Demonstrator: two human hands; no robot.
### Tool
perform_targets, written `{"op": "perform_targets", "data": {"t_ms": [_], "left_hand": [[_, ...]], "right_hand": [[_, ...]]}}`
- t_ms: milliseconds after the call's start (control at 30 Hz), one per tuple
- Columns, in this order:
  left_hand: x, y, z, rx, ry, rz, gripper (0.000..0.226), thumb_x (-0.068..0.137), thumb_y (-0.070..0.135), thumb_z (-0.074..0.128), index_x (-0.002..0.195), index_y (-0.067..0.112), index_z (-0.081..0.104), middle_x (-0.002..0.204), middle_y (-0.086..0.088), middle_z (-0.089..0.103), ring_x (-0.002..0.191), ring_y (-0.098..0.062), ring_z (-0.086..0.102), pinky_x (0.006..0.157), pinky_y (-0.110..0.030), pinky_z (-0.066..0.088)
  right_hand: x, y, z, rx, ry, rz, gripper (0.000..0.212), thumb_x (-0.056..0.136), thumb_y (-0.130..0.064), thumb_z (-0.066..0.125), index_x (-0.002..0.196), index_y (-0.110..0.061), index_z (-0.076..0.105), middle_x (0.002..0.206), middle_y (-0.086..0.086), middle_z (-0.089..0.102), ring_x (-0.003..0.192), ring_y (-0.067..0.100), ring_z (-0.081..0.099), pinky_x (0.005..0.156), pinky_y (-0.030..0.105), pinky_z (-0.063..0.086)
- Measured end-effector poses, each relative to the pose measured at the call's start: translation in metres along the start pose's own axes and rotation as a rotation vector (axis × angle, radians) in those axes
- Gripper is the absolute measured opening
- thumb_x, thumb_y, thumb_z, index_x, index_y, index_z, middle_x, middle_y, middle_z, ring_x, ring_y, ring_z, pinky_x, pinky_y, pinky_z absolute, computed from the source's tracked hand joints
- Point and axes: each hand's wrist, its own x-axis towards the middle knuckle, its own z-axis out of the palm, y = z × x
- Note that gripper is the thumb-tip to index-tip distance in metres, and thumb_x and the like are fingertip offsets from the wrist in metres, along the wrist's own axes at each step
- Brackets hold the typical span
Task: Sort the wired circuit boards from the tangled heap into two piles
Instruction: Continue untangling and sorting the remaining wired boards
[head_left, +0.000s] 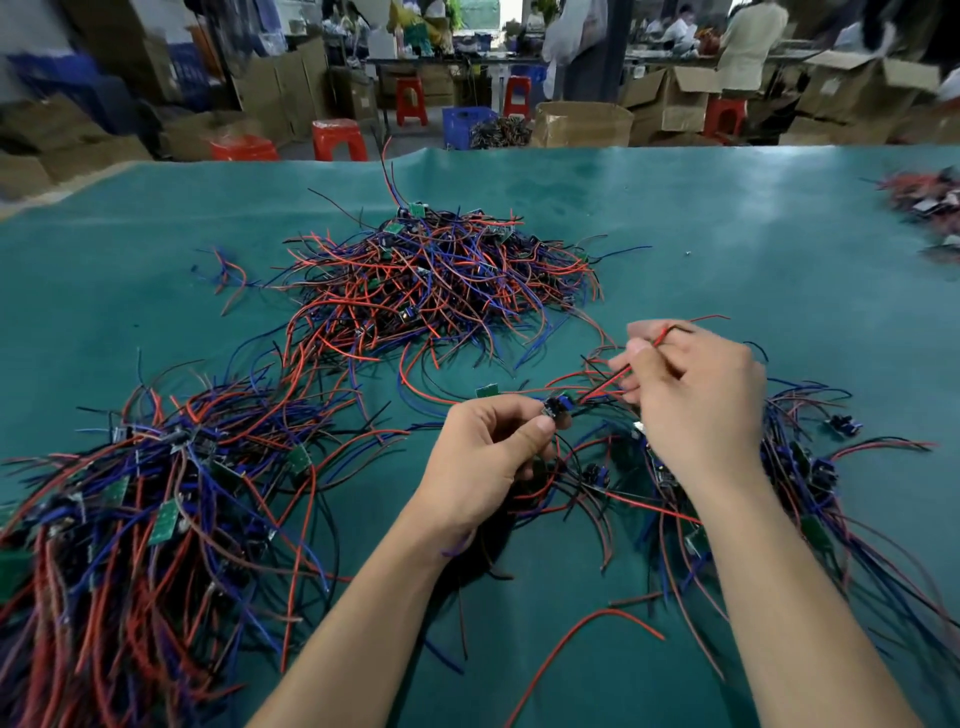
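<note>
Forearms: both bare, reaching up from the bottom edge over the green table cover (727, 218).
Tangled heap (436, 280): red, blue and black wires mid-table.
Left pile (135, 499): boards with wires, at near left.
Right pile (800, 483): under and beside the right wrist.
Left hand (488, 457): pinches a small wired board (556, 409).
Right hand (696, 395): fingers curled, gripping that board's red wire (623, 371).
</note>
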Motion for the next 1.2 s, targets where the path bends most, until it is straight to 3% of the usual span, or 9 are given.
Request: {"op": "perform_targets", "data": {"t_ms": [133,333,433,533,633,800,900,1067,1200], "left_hand": [[0.0,0.001,0.001,0.031,-0.03,0.018,0.014,0.095,0.007,0.062,0.085,0.004,0.07,0.063,0.002,0.062,0.048,-0.008,0.043,0.047,-0.014,0.035],[0.002,0.0,-0.001,-0.08,0.098,0.006,0.015,0.099,0.006,0.055,0.092,0.006,0.068,0.064,0.004,0.061,0.048,-0.006,0.048,0.044,-0.015,0.035],[0.003,0.002,-0.002,-0.133,0.158,0.033,0.014,0.1,0.006,0.053,0.09,0.004,0.063,0.067,0.005,0.063,0.052,-0.007,0.053,0.044,-0.016,0.037],[0.002,0.002,0.001,-0.107,0.122,0.065,0.015,0.1,0.007,0.054,0.087,0.004,0.063,0.068,0.002,0.063,0.055,-0.008,0.054,0.045,-0.016,0.038],[0.0,0.003,-0.002,-0.062,0.052,0.074,0.021,0.1,0.009,0.055,0.084,0.004,0.068,0.066,0.0,0.063,0.053,-0.01,0.05,0.046,-0.017,0.038],[-0.002,0.005,0.002,-0.056,0.01,0.012,0.028,0.097,0.015,0.06,0.07,0.017,0.067,0.06,-0.001,0.063,0.044,-0.008,0.052,0.041,-0.016,0.037],[-0.003,0.005,0.003,-0.046,-0.024,-0.03,0.019,0.095,0.013,0.063,0.079,0.009,0.07,0.057,-0.001,0.063,0.042,-0.009,0.053,0.042,-0.017,0.039],[-0.004,0.006,0.003,-0.022,-0.118,-0.02,0.017,0.097,0.014,0.062,0.084,0.007,0.07,0.062,-0.003,0.063,0.049,-0.01,0.055,0.047,-0.017,0.039],[-0.003,0.005,0.002,0.033,-0.119,0.02,0.017,0.098,0.013,0.06,0.087,0.006,0.071,0.068,-0.002,0.066,0.056,-0.007,0.055,0.047,-0.016,0.04]], "right_hand": [[0.008,0.004,-0.014,0.076,0.21,0.003,0.021,0.095,-0.026,0.055,0.105,-0.019,0.072,0.081,-0.004,0.077,0.065,0.021,0.073,0.078,0.051,0.061],[0.011,-0.006,-0.022,0.395,0.613,0.057,0.019,0.099,-0.018,0.049,0.113,-0.013,0.061,0.1,0.006,0.075,0.078,0.008,0.074,0.079,0.033,0.062],[-0.005,-0.022,-0.006,0.203,0.386,0.062,0.019,0.093,-0.035,0.056,0.088,-0.022,0.068,0.082,0.002,0.074,0.076,0.024,0.072,0.08,0.051,0.059],[-0.03,-0.033,0.021,-0.195,-0.05,-0.019,0.05,0.087,-0.06,0.053,0.072,-0.015,0.067,0.061,-0.002,0.067,0.068,0.026,0.064,0.069,0.038,0.051],[-0.038,-0.033,0.032,0.006,-0.254,0.031,0.051,0.078,-0.06,0.064,0.074,-0.009,0.068,0.063,0.0,0.07,0.064,0.024,0.067,0.069,0.044,0.055],[-0.033,-0.027,0.029,0.267,-0.188,0.106,0.013,0.072,-0.032,0.082,0.082,-0.025,0.077,0.078,-0.008,0.079,0.072,0.011,0.076,0.081,0.045,0.062],[-0.029,-0.027,0.023,0.224,-0.031,0.026,0.015,0.075,-0.029,0.084,0.085,-0.036,0.075,0.079,-0.014,0.078,0.074,0.003,0.075,0.081,0.038,0.062],[-0.011,-0.049,0.0,0.405,0.287,-0.061,0.017,0.083,-0.016,0.083,0.095,-0.025,0.075,0.079,-0.023,0.076,0.076,-0.002,0.071,0.077,0.023,0.058],[-0.004,-0.105,0.0,0.598,0.33,-0.161,0.011,0.083,-0.013,0.081,0.093,-0.011,0.077,0.078,-0.002,0.077,0.069,0.013,0.069,0.07,0.031,0.057]]}}
